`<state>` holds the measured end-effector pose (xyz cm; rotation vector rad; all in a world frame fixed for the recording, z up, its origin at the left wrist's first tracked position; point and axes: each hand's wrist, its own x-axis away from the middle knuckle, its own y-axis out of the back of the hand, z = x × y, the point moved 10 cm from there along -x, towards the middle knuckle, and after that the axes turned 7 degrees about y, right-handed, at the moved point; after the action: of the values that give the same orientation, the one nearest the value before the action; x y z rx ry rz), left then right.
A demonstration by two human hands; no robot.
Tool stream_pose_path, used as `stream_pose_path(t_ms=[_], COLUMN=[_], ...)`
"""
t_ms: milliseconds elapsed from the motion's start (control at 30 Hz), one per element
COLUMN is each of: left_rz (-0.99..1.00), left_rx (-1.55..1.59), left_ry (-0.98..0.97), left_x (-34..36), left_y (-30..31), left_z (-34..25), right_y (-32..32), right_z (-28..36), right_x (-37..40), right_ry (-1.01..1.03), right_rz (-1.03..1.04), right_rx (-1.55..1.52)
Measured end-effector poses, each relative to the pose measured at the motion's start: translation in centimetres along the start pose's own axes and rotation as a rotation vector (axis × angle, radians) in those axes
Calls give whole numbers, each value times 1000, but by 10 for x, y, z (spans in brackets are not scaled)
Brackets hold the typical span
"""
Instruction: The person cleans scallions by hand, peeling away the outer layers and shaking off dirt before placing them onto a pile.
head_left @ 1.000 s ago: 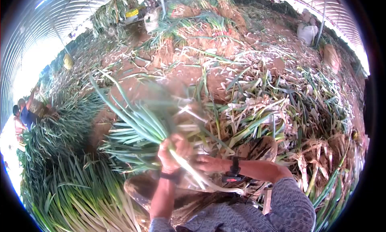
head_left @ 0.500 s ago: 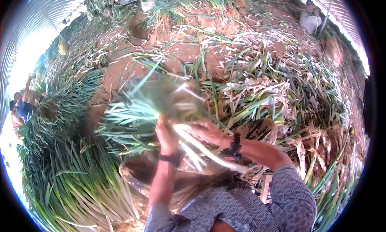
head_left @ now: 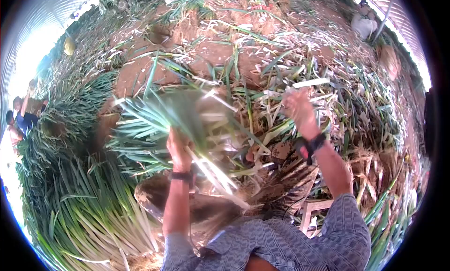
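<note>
My left hand is closed round several long green onions. Their white stems slant down to the right over my lap, and their green leaves smear with motion above the fist. Off to the right, my right hand is raised over a heap of onion trimmings, its fingers blurred. A white strip of stem or peel shows just beyond its fingertips. Left of my left hand spreads a fan of green onion leaves.
A thick row of green onions lies at the lower left, with another pile behind it. Roots and dry stalks are at the right. Two people are at the far left. A pale sack stands at the back right.
My right hand has left the onion stems and moved up and right over the trimmings. My left hand, still gripping the onions, has shifted slightly left.
</note>
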<state>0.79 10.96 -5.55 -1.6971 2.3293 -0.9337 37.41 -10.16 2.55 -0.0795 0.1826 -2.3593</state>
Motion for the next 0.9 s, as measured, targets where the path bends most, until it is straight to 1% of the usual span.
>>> stream_pose_path(t_ms=[67,100,133,167,200,233,267,367,433,500,533,567,600,667,700,733,767,800,833,867,900], left_rz=[37,58,-60,-61,-62,-64,-44,-109,-285,-293,-346,-418,-197,-448,-419,-572,-536,-475,-408,-495,-361], left_rx=[-21,-35,34,-10,-53,-95,-365,-123,-81,-78,-105,22,219,-136,15,-14,-67,-62,-49,-175,-246], left_ry=[-31,-36,21,-13,-49,-88,-322,-28,75,96,126,99,-58,-117,-35,-15,10,21,22,117,73], left_x=[-5,-7,-10,-17,-23,-30,-38,-69,-79,-106,-104,-116,-160,-129,-139,-130,-135,-134,-128,-104,-101], left_y=[-9,-17,-19,-26,-31,-35,-39,-1,37,82,90,119,188,223,260,284,297,284,254,205,178], left_z=[3,9,20,18,15,10,-17,-36,-27,9,15,21,31,-29,-39,-56,-63,-60,-60,-55,-44], right_y=[-60,-99,-138,-174,-193,-199,-205,-201,-195,-190,-187,-186,-184,-140,-121,-103,-92,-81,-66,-50,-41], right_z=[-13,-35,-56,-77,-82,-84,-85,-108,-88,-81,-113,-103,-92,-50,-49,-49,-27,-23,-37,-56,-78], right_x=[38,63,92,124,158,178,198,219,222,228,243,264,286,298,283,269,223,174,121,76,35], right_ry=[-34,-11,24,64,-201,-218,-236,-90,-171,-223,-210,-100,8,258,393,513,705,622,377,174,63], right_rz=[295,490,690,880,915,914,914,940,984,1054,1170,1236,1295,1282,1230,1172,1030,952,853,731,653], right_rx=[277,313,338,346,249,159,68,-100,32,141,265,181,90,-73,171,420,774,866,794,711,690])
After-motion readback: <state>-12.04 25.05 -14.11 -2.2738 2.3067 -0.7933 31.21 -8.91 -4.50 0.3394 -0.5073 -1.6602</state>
